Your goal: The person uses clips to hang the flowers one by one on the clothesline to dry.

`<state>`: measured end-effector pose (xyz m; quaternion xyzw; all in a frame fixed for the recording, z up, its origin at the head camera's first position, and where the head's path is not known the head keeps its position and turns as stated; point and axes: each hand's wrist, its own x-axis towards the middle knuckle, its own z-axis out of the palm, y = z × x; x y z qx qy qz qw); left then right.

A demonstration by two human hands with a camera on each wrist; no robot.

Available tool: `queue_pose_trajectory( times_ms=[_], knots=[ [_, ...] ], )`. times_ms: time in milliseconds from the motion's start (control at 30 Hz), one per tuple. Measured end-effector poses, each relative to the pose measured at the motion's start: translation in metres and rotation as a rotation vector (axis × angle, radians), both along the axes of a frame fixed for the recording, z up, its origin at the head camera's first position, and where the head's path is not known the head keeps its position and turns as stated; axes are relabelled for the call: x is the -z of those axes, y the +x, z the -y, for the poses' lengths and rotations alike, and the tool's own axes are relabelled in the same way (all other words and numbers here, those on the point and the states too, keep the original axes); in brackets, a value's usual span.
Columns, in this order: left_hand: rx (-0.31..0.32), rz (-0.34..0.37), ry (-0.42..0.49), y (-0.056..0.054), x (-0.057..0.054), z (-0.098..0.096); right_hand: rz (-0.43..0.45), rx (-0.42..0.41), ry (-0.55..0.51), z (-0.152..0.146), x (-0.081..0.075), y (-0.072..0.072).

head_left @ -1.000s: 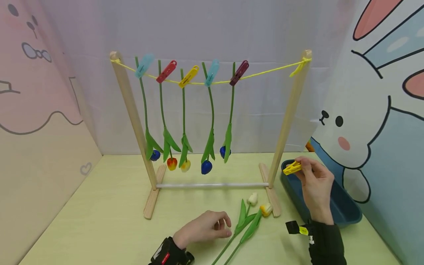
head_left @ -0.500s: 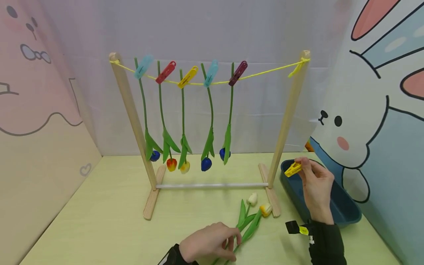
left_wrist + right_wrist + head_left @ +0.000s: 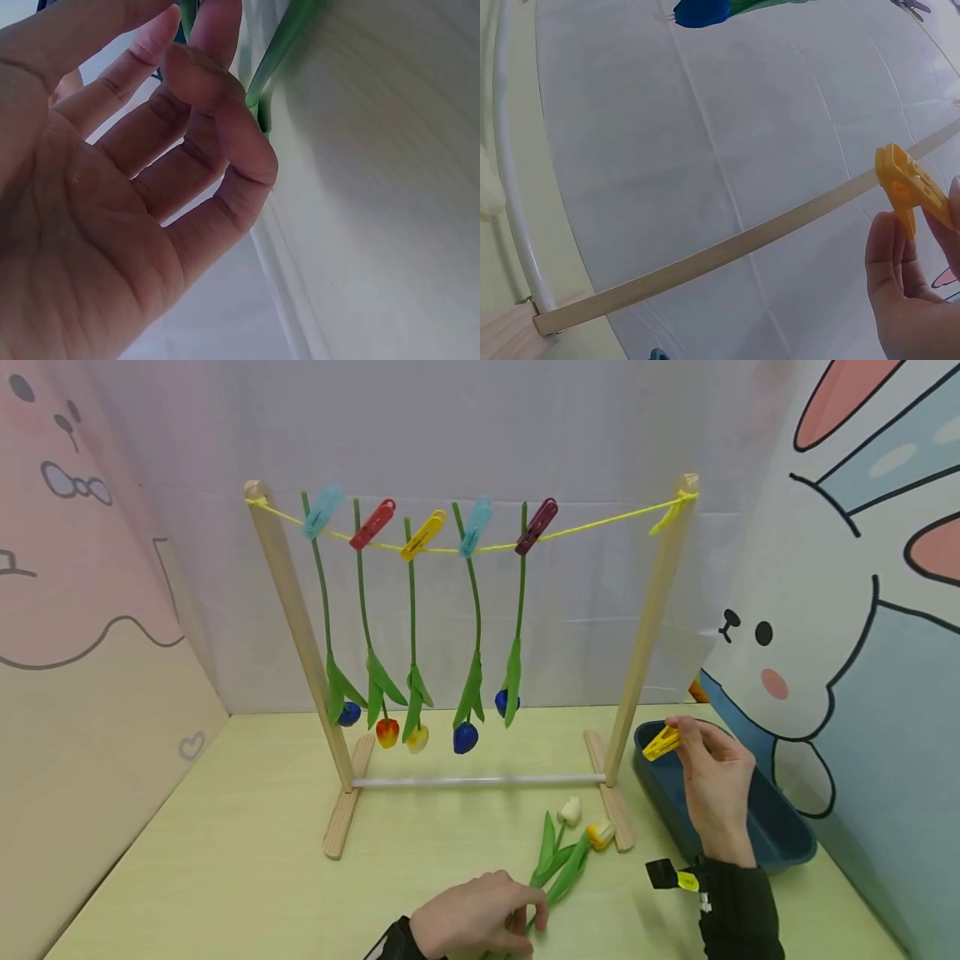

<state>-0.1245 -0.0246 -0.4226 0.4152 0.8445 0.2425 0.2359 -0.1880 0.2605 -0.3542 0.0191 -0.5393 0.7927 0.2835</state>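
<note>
My right hand (image 3: 712, 785) pinches a yellow clothespin (image 3: 662, 744) by its end, over the near side of a blue bin; the right wrist view shows the clothespin (image 3: 906, 187) between thumb and fingers. Two artificial tulips lie on the table, a white tulip (image 3: 570, 811) and a yellow tulip (image 3: 600, 836). My left hand (image 3: 480, 914) reaches over their stems with curled fingers. In the left wrist view, green stem and leaf (image 3: 281, 56) show beside the bent fingers (image 3: 251, 157); I cannot tell whether they grip a stem.
A wooden rack (image 3: 647, 635) carries a yellow string (image 3: 600, 522). Several tulips hang from it head down, held by clothespins, among them a dark red clothespin (image 3: 536, 526). The blue bin (image 3: 780, 827) stands at the right. A white bar (image 3: 480, 781) joins the rack's feet.
My left hand has moved right and down onto the tulip stems, its fingers curling over them. The right hand stays near the bin, the clothespin tilting slightly.
</note>
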Motion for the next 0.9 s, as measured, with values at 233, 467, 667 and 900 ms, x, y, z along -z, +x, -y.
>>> queue_pose_trajectory(
  times_ms=[233, 467, 667, 900],
  knots=[
    [0.01, -0.024, 0.013, -0.001, 0.0, 0.001, -0.05, -0.053, -0.013, -0.002, 0.002, -0.001],
    [0.034, -0.03, 0.055, -0.006, -0.003, 0.003, -0.066, -0.133, -0.03, -0.005, 0.002, 0.0],
    [0.028, 0.029, 0.191, -0.011, -0.006, 0.008, -0.019, -0.146, -0.051, -0.007, -0.001, 0.002],
    [-0.041, 0.324, 0.443, -0.018, -0.011, 0.02, -0.042, -0.264, -0.111, -0.013, -0.004, 0.005]
  ],
)
